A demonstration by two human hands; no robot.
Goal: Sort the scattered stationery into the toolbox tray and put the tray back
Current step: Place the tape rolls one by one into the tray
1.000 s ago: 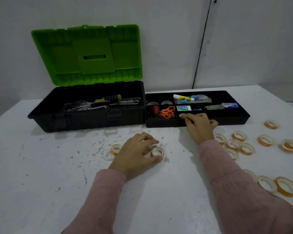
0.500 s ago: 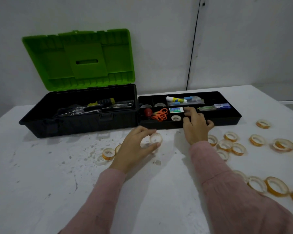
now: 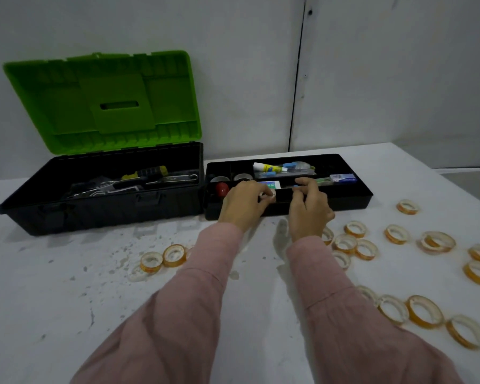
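The black tray (image 3: 347, 201) lies on the table against the right end of the open toolbox (image 3: 108, 210). My left hand (image 3: 241, 206) pinches a small tape roll (image 3: 271, 194) over the tray's front middle compartment. Beside it, my right hand (image 3: 309, 210) reaches over the tray's front wall, its loosely curled fingers on a divider and nothing plainly held. In the tray lie a glue tube (image 3: 269, 168), a red knob-like thing (image 3: 222, 189), a blue box (image 3: 343, 177) and two tape rolls (image 3: 243, 177). The hands hide the scissors.
Several amber tape rolls (image 3: 396, 234) lie scattered over the right side of the white table, and two more rolls (image 3: 162, 259) lie left of my left sleeve. The toolbox holds a screwdriver (image 3: 150, 171) and metal tools; its green lid (image 3: 103, 103) stands open against the wall.
My left hand lifted a tape roll off the table and carried it forward over the tray. My right hand stayed at the tray, where it had dropped a roll. The camera moved closer.
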